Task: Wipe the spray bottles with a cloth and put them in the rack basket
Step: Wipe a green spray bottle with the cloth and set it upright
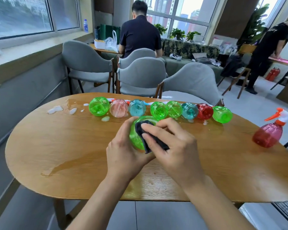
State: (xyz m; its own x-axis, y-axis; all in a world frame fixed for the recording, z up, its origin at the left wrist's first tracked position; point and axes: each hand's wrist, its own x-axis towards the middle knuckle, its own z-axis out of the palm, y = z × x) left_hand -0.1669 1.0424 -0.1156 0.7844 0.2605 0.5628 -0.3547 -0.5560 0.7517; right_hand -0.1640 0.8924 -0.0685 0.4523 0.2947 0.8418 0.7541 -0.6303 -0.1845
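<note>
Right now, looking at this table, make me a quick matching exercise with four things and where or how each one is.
Things:
1. dark cloth
2. red spray bottle
3. white foam patches
4. pink bottle

States:
A. upright, alone at the table's right end
B. lying in the far row, second from the left
C. pressed by the right hand onto the green bottle that the left hand grips
D. spilled on the wooden table at the far left

Pairs: 1-C, 2-A, 3-D, 4-B
</note>
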